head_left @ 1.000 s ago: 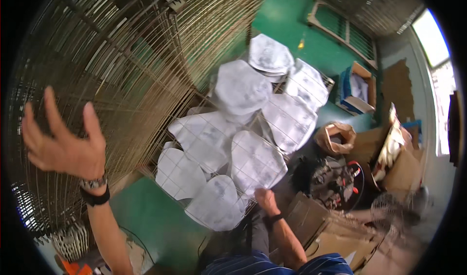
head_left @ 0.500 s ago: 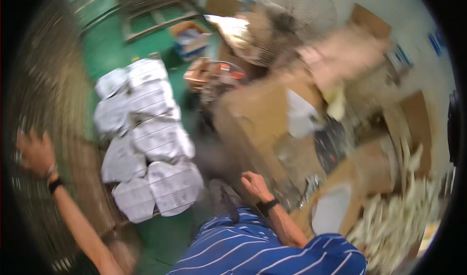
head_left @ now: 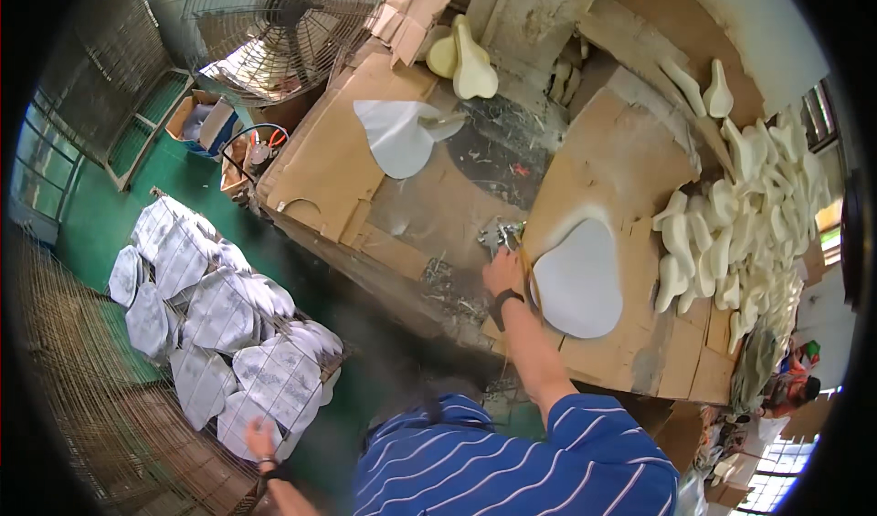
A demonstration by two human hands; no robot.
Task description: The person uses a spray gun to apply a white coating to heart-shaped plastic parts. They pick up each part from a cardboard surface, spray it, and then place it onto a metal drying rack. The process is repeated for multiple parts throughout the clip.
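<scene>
My right hand (head_left: 502,276) is closed at a silver metal spray gun (head_left: 501,234) on the cardboard-covered workbench (head_left: 393,233). Just right of it lies a white, pear-shaped sheet (head_left: 579,279), flat on the cardboard. Another white sheet (head_left: 395,135), with a folded corner, rests farther back. My left hand (head_left: 260,438) hangs low by the near end of a wire rack, over white rounded sheets (head_left: 219,310) with greyish blotches; motion smears its fingers. Cream foam saddle pads (head_left: 473,67) sit at the bench's back.
Many more cream saddle pads (head_left: 731,215) are heaped on the bench's right. A large caged fan (head_left: 288,9) stands behind the bench. Beyond the sheets on the green floor are a box (head_left: 201,123) and wire racks (head_left: 82,361) along the left.
My view has turned right toward the bench. My right hand has reached forward to the spray gun. The left hand has come down from the wire racks to beside the white sheets.
</scene>
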